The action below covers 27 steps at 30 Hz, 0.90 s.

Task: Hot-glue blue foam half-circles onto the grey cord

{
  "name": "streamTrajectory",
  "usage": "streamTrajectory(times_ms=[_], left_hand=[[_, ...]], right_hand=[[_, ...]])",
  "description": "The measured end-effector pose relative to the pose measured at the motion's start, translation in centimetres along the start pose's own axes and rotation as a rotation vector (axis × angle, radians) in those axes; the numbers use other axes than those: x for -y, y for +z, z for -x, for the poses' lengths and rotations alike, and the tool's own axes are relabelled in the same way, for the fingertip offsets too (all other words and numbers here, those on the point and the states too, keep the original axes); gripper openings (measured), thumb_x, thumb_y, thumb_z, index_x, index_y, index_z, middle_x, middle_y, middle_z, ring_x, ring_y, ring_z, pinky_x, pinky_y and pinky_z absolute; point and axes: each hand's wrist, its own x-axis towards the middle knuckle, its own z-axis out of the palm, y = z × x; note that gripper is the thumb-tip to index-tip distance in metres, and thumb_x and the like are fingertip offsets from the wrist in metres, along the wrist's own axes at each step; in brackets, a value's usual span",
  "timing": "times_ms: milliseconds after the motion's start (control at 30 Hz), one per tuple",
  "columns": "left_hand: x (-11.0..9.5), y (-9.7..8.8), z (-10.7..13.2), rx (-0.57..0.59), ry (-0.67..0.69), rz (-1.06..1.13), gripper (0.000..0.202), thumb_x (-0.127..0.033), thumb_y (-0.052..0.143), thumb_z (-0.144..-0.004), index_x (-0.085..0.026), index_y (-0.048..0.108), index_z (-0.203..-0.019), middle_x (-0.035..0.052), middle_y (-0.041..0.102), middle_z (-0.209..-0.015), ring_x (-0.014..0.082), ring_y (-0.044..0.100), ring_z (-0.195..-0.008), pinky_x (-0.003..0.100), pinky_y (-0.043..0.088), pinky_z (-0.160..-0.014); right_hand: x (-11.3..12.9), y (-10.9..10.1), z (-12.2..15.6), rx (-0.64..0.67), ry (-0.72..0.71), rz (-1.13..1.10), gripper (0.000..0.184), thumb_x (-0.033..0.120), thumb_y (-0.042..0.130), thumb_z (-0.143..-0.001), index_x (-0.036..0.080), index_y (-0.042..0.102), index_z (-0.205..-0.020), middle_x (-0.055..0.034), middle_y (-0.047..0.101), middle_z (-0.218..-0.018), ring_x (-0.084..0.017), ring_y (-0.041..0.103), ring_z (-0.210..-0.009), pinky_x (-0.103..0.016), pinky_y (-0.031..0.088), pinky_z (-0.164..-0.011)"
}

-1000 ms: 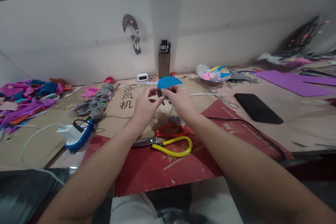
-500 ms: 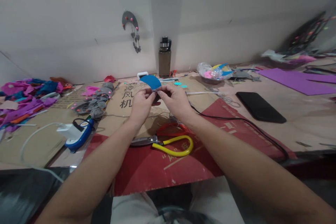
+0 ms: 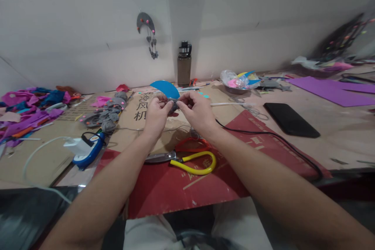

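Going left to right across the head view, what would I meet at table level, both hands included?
Colorful scrap pile, blue power strip, left hand, grey piece, right hand, metal bowl, black phone.

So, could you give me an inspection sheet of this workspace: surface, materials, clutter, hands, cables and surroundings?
Surface: table, with brown cardboard and a red printed board on it.
Job's things: blue curved piece above a small grey piece; whether they are joined cannot be told. Red-and-yellow-handled scissors lie nearer the person.
Clutter: coloured scraps left; bowl of bits, black phone and purple sheets right.
Hands: left hand and right hand both pinch the grey piece.
Cables: black cable crosses the red printed board; white cable hangs over the table edge.
Surroundings: pale wall bearing a grey crescent ornament; bottle before it.
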Motion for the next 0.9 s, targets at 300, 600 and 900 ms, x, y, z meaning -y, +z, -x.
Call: streamTrajectory(times_ms=[300,600,900], left_hand=[[-0.7,0.3,0.2,0.009,-0.009,0.130,0.025,-0.027,0.067,-0.067,-0.016,0.049,-0.081,-0.0017,0.056,-0.073,0.0080,0.054,-0.059,0.019,0.049,-0.050],[-1.0,-0.1,0.1,-0.064,-0.060,0.010,0.022,-0.027,0.068,-0.062,-0.018,0.054,-0.077,-0.0022,0.053,-0.071,0.0074,0.050,-0.057,0.011,0.029,-0.033],[-1.5,-0.7,-0.5,-0.046,-0.176,0.090,0.018,-0.018,0.071,-0.060,-0.015,0.058,-0.073,-0.0022,0.057,-0.067,0.0041,0.048,-0.049,0.012,0.026,-0.033]], right_hand=[[0.3,0.2,0.1,0.031,-0.156,0.131,0.011,0.024,0.052,-0.080,0.017,0.059,-0.075,-0.0016,0.055,-0.068,-0.013,0.048,-0.067,-0.027,0.035,-0.064],[-0.5,0.2,0.0,0.024,-0.194,0.197,0.008,0.017,0.051,-0.079,0.017,0.058,-0.077,-0.0016,0.055,-0.070,-0.013,0.048,-0.066,-0.026,0.036,-0.063],[-0.9,0.2,0.0,0.079,-0.232,0.332,0.009,0.016,0.049,-0.079,0.018,0.056,-0.075,-0.0038,0.057,-0.076,-0.015,0.048,-0.071,-0.027,0.036,-0.067]])
